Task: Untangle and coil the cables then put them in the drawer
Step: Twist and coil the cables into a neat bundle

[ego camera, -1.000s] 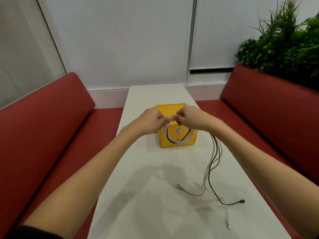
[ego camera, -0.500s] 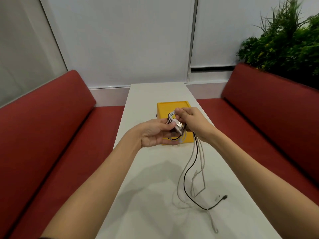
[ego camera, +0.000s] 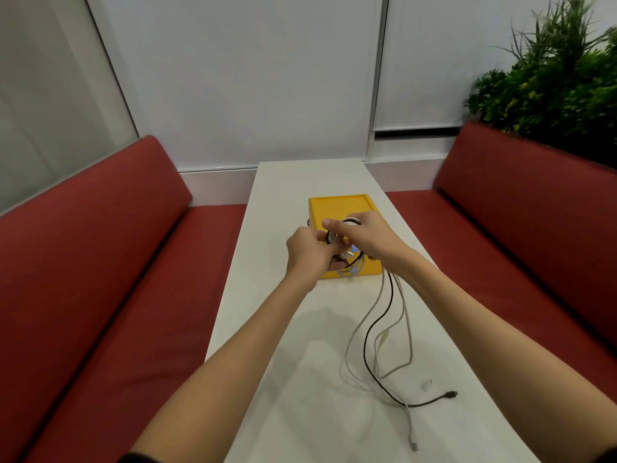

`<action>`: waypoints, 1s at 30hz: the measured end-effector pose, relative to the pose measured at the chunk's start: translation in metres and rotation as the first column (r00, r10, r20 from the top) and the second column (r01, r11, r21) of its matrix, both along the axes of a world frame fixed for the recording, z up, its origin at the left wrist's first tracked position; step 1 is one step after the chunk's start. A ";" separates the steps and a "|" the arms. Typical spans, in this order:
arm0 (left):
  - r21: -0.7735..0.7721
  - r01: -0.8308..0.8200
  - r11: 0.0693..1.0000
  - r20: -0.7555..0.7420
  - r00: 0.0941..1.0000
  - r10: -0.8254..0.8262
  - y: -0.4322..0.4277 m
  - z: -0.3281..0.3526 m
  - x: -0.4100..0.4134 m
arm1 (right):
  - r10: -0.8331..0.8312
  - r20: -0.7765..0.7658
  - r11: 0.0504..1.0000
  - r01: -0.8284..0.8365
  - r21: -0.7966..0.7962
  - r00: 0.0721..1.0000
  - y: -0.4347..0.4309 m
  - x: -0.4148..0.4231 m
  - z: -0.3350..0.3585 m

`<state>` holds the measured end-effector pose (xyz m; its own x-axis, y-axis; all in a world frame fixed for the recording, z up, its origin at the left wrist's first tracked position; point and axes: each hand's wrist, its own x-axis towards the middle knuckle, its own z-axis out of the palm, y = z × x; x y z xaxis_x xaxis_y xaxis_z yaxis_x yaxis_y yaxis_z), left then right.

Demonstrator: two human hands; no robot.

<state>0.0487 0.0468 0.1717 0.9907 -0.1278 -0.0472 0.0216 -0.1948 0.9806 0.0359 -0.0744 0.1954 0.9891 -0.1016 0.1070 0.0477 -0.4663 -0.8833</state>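
Two red seats, one on the left (ego camera: 100, 245) and one on the right (ego camera: 517, 212), flank a single long white bench (ego camera: 293, 412), and one green plant (ego camera: 551, 81) stands behind the right seat. One yellow drawer box (ego camera: 340, 207) sits at the middle of the bench, its front mostly hidden by the two hands. The left hand (ego camera: 307, 253) and the right hand (ego camera: 370, 240) meet just above the box's near edge, both with fingers curled round a small coil of cables (ego camera: 349, 264) wound between them, the right thumb lying across the top of the loops. From under the right hand the loose lengths hang down to the bench and spread over its near right part, well apart from the box: one black cable (ego camera: 366, 335) and pale cables (ego camera: 409, 332) beside it, at least two, their exact number lost in the tangle. Three plug ends lie there: one black (ego camera: 450, 394) and two white (ego camera: 414, 444) (ego camera: 427, 385).
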 end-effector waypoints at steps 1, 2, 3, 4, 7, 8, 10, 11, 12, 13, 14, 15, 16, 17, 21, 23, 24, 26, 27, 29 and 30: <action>-0.004 0.033 0.999 0.007 0.999 -0.033 -0.001 0.001 -0.002 | -0.030 0.038 0.999 0.031 -0.024 0.999 -0.001 0.002 -0.002; -0.033 0.094 0.995 -0.017 0.995 -0.094 -0.002 0.002 -0.004 | -0.052 0.066 0.998 0.055 -0.037 0.996 -0.003 0.003 -0.003; -0.088 0.161 0.983 -0.068 0.984 -0.167 -0.003 0.005 -0.005 | -0.063 0.079 0.997 0.066 -0.033 0.995 -0.005 0.003 -0.004; -0.137 0.211 0.968 -0.121 0.966 -0.228 -0.003 0.009 -0.007 | -0.065 0.074 0.998 0.065 -0.005 0.995 -0.007 0.002 -0.005; -0.185 0.236 0.954 -0.160 0.951 -0.266 0.004 0.016 -0.007 | -0.032 0.014 0.989 0.030 0.147 0.999 -0.015 -0.003 -0.006; -0.185 0.234 0.954 -0.141 0.955 -0.261 0.007 0.015 -0.008 | -0.022 -0.005 0.983 0.023 0.181 1.000 -0.018 -0.005 -0.006; -0.181 0.206 0.962 -0.116 0.967 -0.228 0.014 0.013 -0.007 | 0.000 -0.033 0.973 0.007 0.229 0.999 -0.022 -0.008 -0.006; -0.154 0.188 0.970 -0.096 0.974 -0.204 0.015 0.012 -0.007 | 0.014 -0.043 0.969 -0.003 0.248 0.999 -0.023 -0.008 -0.006; -0.091 0.175 0.980 -0.055 0.982 -0.181 0.016 0.012 -0.007 | 0.029 -0.050 0.964 -0.015 0.264 0.998 -0.024 -0.009 -0.005; 0.001 0.165 0.986 0.002 0.986 -0.165 0.017 0.012 -0.006 | 0.047 -0.052 0.960 -0.031 0.277 0.998 -0.025 -0.009 -0.005; 0.107 0.148 0.983 0.064 0.986 -0.155 0.017 0.011 -0.005 | 0.066 -0.052 0.956 -0.048 0.288 0.996 -0.025 -0.009 -0.005; 0.195 0.126 0.973 0.125 0.980 -0.152 0.017 0.010 -0.004 | 0.084 -0.053 0.952 -0.064 0.300 0.995 -0.026 -0.009 -0.006; 0.254 0.107 0.961 0.180 0.971 -0.156 0.017 0.011 -0.005 | 0.102 -0.057 0.946 -0.079 0.313 0.993 -0.026 -0.009 -0.006; 0.282 0.091 0.955 0.218 0.963 -0.156 0.017 0.010 -0.005 | 0.120 -0.059 0.940 -0.095 0.327 0.991 -0.026 -0.009 -0.006; 0.237 0.029 0.971 0.297 0.950 -0.101 0.014 0.010 -0.010 | 0.148 -0.062 0.934 -0.119 0.336 0.987 -0.028 -0.009 -0.002; 0.227 -0.019 0.974 0.336 0.940 -0.060 0.010 0.010 -0.014 | 0.140 -0.061 0.939 -0.113 0.326 0.988 -0.029 -0.009 0.000; 0.228 -0.037 0.973 0.361 0.931 -0.050 0.009 0.010 -0.015 | 0.133 -0.055 0.942 -0.109 0.316 0.990 -0.029 -0.009 0.001; 0.242 -0.057 0.969 0.407 0.912 -0.048 0.008 0.009 -0.018 | 0.108 -0.034 0.954 -0.094 0.286 0.994 -0.028 -0.009 0.001; 0.256 -0.061 0.965 0.420 0.906 -0.055 0.007 0.008 -0.019 | 0.093 -0.021 0.960 -0.084 0.269 0.995 -0.027 -0.009 0.001; 0.298 -0.051 0.953 0.441 0.893 -0.091 0.007 0.008 -0.020 | 0.080 0.001 0.964 -0.078 0.254 0.997 -0.025 -0.010 -0.001; 0.328 -0.036 0.944 0.444 0.888 -0.121 0.008 0.009 -0.020 | 0.086 0.006 0.963 -0.084 0.257 0.996 -0.024 -0.010 -0.002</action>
<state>0.0290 0.0549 0.1806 0.9057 -0.2255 0.3589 -0.4239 -0.4879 0.7631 0.0256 -0.0984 0.1934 0.9957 -0.0404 0.0832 0.0725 -0.2181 -0.9732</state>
